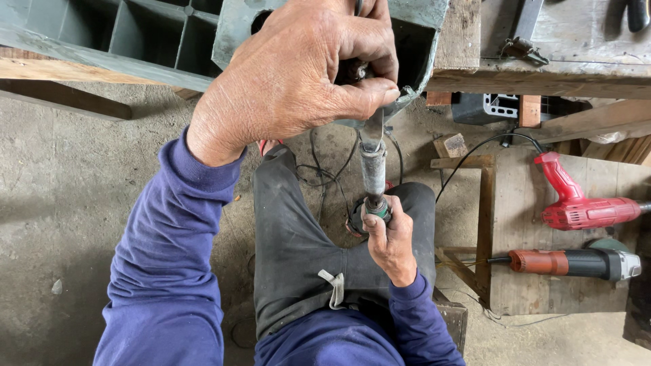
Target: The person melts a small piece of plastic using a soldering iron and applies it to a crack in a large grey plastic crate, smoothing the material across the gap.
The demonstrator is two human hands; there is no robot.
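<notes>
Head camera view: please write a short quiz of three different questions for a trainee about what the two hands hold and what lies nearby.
1. True or false: the right hand grips the lower end of the grey cylindrical tool handle.
2. Which hand is closed at the grey-green metal casing? A) left B) right
3. What colour is the drill-shaped power tool lying on the wooden board?

Key: 1 true; 2 A, the left hand; 3 red.

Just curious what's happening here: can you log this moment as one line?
left hand: grips top of tool | right hand: holds grey handle | red drill, grinder: lying on wooden board
</notes>
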